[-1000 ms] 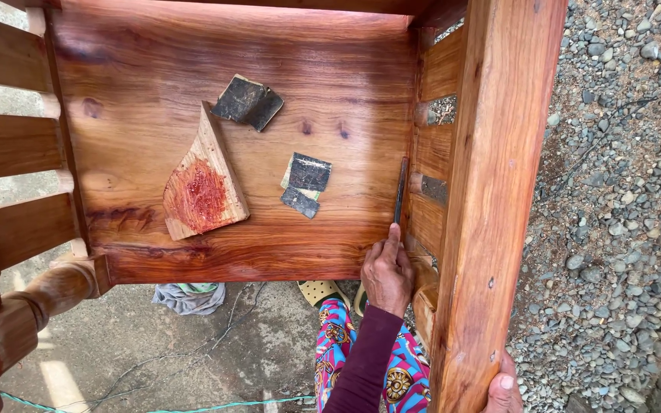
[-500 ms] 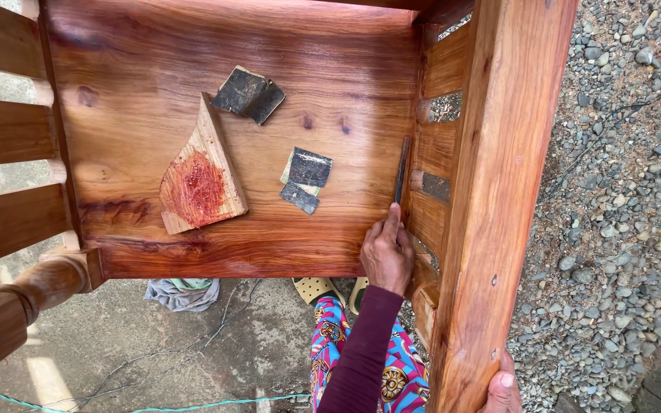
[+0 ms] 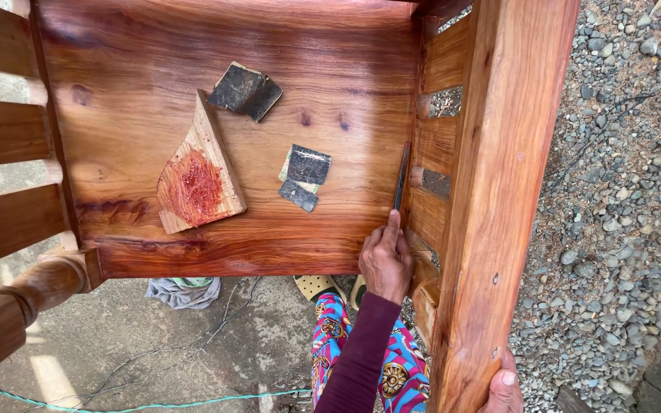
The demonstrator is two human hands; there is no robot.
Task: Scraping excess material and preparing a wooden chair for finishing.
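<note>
Pressing a thin dark blade into the seat's right corner, left hand closed around it, right hand gripping the wooden chair's armrest, sandpaper scraps lying near, wood offcut further left.

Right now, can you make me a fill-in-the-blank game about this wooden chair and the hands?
1. The left hand presses a thin dark ____ into the corner where the seat meets the side rail.
2. The wedge-shaped wood scrap has a ____ stain on it.
3. The right hand grips the chair's wooden ____.
4. The ground on the right is covered in grey ____.

Missing words: blade; red; armrest; gravel
</note>
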